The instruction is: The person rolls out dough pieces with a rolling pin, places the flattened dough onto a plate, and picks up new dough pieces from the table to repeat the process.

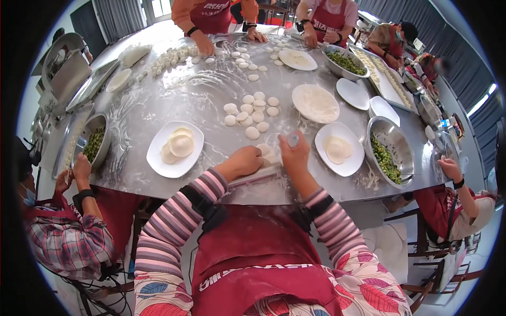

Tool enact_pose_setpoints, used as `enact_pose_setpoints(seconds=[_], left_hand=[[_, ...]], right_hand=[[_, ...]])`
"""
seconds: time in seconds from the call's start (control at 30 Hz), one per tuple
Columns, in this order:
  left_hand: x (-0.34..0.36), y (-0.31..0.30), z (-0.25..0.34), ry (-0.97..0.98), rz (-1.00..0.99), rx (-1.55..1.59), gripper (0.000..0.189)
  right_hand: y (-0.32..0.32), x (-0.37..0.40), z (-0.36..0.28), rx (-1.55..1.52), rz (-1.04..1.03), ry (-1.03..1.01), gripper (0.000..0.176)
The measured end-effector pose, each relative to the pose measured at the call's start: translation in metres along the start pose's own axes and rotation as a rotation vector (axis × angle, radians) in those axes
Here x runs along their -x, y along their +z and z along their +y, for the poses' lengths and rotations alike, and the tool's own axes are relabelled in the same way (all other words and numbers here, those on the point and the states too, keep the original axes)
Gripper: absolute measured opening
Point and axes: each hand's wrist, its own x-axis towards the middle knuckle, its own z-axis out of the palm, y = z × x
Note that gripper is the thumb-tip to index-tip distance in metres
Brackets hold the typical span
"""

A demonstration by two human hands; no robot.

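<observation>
My right hand point(296, 157) is wrapped round a rolling pin point(293, 139), whose rounded end pokes out above the fist. To its left, my left hand point(243, 163) has its fingers closed at the edge of a flattened dough wrapper point(270, 154), partly hidden by both hands. Beyond them lies a group of small pressed dough rounds point(252, 134) on the floury metal table point(221, 105). A white square plate point(158, 157) with several rolled wrappers point(181, 145) stands left of my hands. On the right, another square plate point(354, 164) holds more wrappers point(337, 149).
A steel bowl of green filling point(386, 160) stands at right, another bowl point(96, 143) at left. A floury white plate point(315, 103) lies ahead. Co-workers stand round the table; one person's hand point(203, 44) is among dough pieces across from me. Trays point(387, 79) line the right side.
</observation>
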Motion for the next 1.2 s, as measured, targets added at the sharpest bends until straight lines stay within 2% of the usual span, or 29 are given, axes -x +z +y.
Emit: enact_pose_setpoints(seconds=[0.07,0.13,0.2,0.23,0.3,0.33,0.4,0.43,0.5,0.53,0.6,0.63,0.7,0.73,0.77,0.83,0.93,0.97,1.0,1.13,1.2], left_hand=[[0.008,-0.006,0.003,-0.056,-0.043,0.044,0.021],[0.016,-0.002,-0.005,-0.015,-0.049,0.12,0.021],[0.021,0.001,-0.005,0.041,-0.067,0.169,0.02],[0.024,0.001,-0.001,0.037,-0.084,0.163,0.02],[0.019,-0.002,0.011,-0.009,0.006,0.069,0.02],[0.014,-0.001,0.011,-0.004,0.006,0.064,0.02],[0.004,0.003,0.004,-0.016,0.019,0.012,0.019],[0.004,0.001,0.004,-0.015,0.026,0.015,0.019],[0.005,0.0,-0.002,0.051,-0.028,-0.02,0.022],[0.007,0.0,-0.006,0.048,-0.024,-0.014,0.022],[0.012,0.0,-0.012,0.081,-0.022,0.106,0.02],[0.013,0.0,-0.012,0.074,-0.025,0.108,0.02],[0.015,0.002,-0.006,0.115,-0.009,0.136,0.02],[0.013,0.002,-0.003,0.115,-0.007,0.127,0.02],[0.01,0.003,0.001,0.064,0.004,0.096,0.021],[0.007,0.002,0.0,-0.006,0.047,0.065,0.027],[0.019,0.002,0.005,0.017,0.003,-0.008,0.025],[0.025,0.008,0.002,0.114,0.088,-0.043,0.025],[0.029,0.005,0.003,0.1,0.079,-0.01,0.026],[0.049,-0.031,-0.018,0.021,0.067,0.11,0.025],[0.073,-0.078,-0.034,-0.086,0.103,0.152,0.025]], right_hand=[[-0.026,0.028,-0.005,0.024,0.039,-0.083,0.023],[-0.037,0.042,-0.01,0.033,0.08,-0.164,0.023],[-0.041,0.05,-0.013,-0.021,0.042,-0.026,0.023],[-0.033,0.045,-0.011,-0.022,0.049,-0.008,0.023],[-0.007,0.012,-0.001,0.07,0.171,-0.164,0.022],[-0.002,0.006,0.004,0.069,0.178,-0.165,0.022],[0.006,-0.003,0.01,-0.017,0.039,-0.075,0.022],[0.002,0.001,0.01,-0.016,0.036,-0.082,0.022],[-0.018,0.025,0.015,0.237,0.141,-0.35,0.023],[-0.029,0.04,0.01,0.238,0.134,-0.353,0.023],[-0.047,0.061,-0.004,-0.137,-0.014,0.05,0.024],[-0.042,0.056,-0.002,-0.138,-0.019,0.057,0.024],[-0.026,0.034,0.002,0.034,0.079,-0.071,0.024],[-0.019,0.019,-0.007,-0.015,0.01,0.018,0.024],[-0.012,0.014,-0.001,-0.031,0.008,0.01,0.024],[0.01,-0.001,0.012,0.071,0.124,-0.173,0.021],[-0.015,0.024,0.012,-0.012,0.036,-0.037,0.02],[-0.028,0.033,-0.004,0.022,0.054,-0.09,0.019],[-0.032,0.048,0.021,-0.087,0.011,0.037,0.019],[-0.041,0.065,0.016,-0.21,0.002,0.122,0.018],[-0.04,0.062,0.012,-0.217,0.019,0.121,0.019]])
